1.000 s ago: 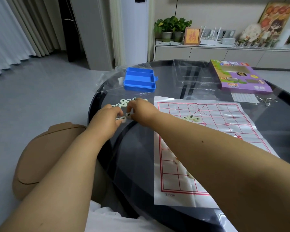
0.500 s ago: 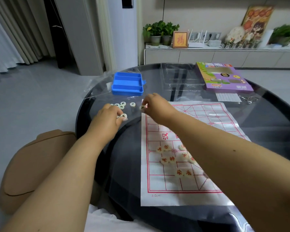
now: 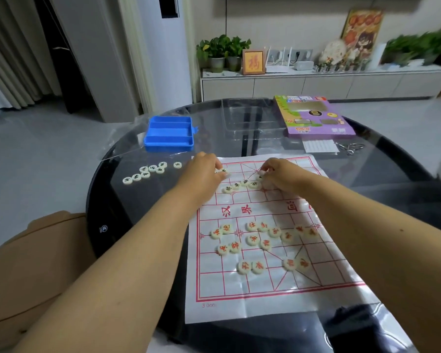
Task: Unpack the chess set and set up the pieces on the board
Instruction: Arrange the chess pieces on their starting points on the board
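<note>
Glossy paper board [image 3: 270,253] on dark glass tabletop [image 3: 143,207]. Left hand [image 3: 204,174] fingers pinch a round cream piece [image 3: 223,170]; right hand [image 3: 278,174] fingers pinch another. Loose discs [image 3: 148,171] left of them, blue plastic tray [image 3: 169,133] beyond.

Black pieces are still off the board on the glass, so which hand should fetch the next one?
Probably the left hand: it lies nearer the loose pieces left of the board. The right hand is busy mid-board.
</note>
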Tool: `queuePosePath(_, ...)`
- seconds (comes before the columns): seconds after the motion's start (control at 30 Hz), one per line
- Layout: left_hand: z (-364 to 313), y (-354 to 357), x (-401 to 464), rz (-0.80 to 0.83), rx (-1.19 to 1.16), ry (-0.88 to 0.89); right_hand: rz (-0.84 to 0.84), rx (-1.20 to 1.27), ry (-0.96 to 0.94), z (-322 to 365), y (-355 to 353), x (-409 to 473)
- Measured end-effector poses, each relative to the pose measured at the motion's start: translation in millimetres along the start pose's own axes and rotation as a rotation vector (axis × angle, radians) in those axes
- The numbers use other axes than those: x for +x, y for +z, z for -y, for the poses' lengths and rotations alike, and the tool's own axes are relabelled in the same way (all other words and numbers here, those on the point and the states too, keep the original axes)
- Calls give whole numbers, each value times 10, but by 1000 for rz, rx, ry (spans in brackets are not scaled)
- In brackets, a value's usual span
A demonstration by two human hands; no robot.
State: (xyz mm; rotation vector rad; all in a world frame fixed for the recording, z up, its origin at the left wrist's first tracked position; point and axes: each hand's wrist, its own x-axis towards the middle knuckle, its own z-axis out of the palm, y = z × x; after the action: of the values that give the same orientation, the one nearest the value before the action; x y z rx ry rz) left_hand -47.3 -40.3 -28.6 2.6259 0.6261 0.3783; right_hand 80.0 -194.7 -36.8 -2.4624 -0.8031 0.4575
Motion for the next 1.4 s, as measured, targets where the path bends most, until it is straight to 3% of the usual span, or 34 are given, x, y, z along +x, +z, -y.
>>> queuePosePath(0.3,-78,232,118,114,2,-9,-9,46,1,-42,44,53)
queuePosePath(0.53,378,-125,-62,-106,31,-72,-43,21,-9,-20,70,9)
queuePosePath(0.7,1057,-341,-221,-251,146,-217,-149,180,30,19,22,-38)
queuePosePath(0.9,1404,-321,-371,57,229,-281,-331,9,-69,372,161,75)
queuePosePath(1.17,1312,-404,-552,83,256,-195,-145,-345,-462,1252,713,285)
queuePosePath(1.4,1340,-485,-667,-2,300,-107,93,-670,-512,1571,1051,499)
